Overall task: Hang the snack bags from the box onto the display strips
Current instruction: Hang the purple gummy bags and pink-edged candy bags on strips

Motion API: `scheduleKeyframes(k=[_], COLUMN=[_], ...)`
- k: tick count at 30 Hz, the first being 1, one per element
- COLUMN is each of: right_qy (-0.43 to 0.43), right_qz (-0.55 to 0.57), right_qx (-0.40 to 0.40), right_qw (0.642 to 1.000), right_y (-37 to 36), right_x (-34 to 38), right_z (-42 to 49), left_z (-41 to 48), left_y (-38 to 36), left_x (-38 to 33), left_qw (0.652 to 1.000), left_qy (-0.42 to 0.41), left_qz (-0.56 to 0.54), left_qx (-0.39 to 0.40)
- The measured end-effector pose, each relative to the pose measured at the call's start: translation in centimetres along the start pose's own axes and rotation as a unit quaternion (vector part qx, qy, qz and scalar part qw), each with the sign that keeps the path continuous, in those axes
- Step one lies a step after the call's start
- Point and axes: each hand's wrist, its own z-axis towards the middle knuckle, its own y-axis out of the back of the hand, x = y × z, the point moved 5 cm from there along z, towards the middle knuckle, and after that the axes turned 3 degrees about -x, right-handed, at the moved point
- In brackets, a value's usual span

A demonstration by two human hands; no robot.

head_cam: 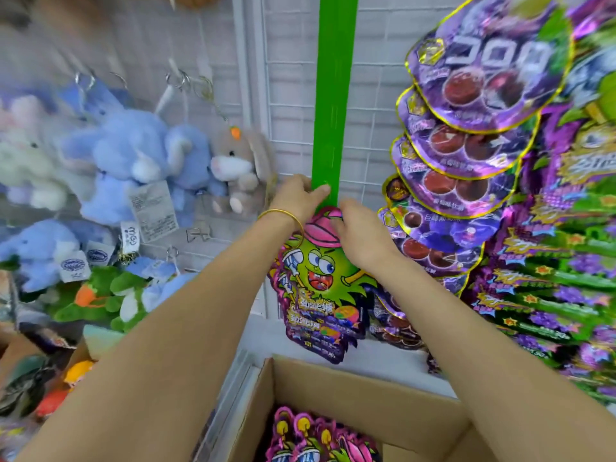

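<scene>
While both arms reach up to the white wire grid (366,155), the two hands meet at the lower part of the green strip (334,95) that hangs straight down the grid. The left hand (297,194), with a gold bangle (283,215) on its wrist, pinches the strip with its thumb laid across the front. The right hand (358,230) closes on the pink top of a snack bag (320,271) with a green cartoon face, just below the end of the bare strip. It seems that the bag is pressed against the strip, but the fingers hide the exact place of contact. Under this bag more bags of the same kind (320,331) hang in an overlapping row.

Below, an open cardboard box (333,381) holds further bags (316,438) lying flat. To the right, a column of purple grape candy bags (466,155) hangs on the grid, and beside it green and purple packets (563,288). To the left, plush toys (133,161) in blue, white and grey hang from hooks.
</scene>
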Motion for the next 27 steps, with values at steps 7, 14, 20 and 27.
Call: scheduleKeyframes(k=[7, 14, 20, 27], right_qy=[-0.005, -0.014, -0.027, -0.020], right_qz=[-0.028, -0.064, -0.065, -0.071], right_qx=[-0.069, -0.090, -0.056, -0.058], right_qw=[0.997, 0.994, 0.996, 0.996], right_y=[0.0, -0.6, -2.0, -2.8], right_x=[0.2, -0.1, -0.7, -0.7], right_z=[1.1, 1.0, 0.7, 0.0], left_z=[-0.2, -0.4, -1.0, -2.6], left_y=[0.3, 0.2, 0.3, -0.2], left_x=[-0.1, -0.1, 0.6, 2.9], left_qw=[0.999, 0.999, 0.999, 0.998], left_qy=[-0.019, -0.010, 0.009, -0.013], left_qz=[0.013, -0.014, -0.038, -0.065], left_qx=[0.042, 0.041, 0.035, 0.023])
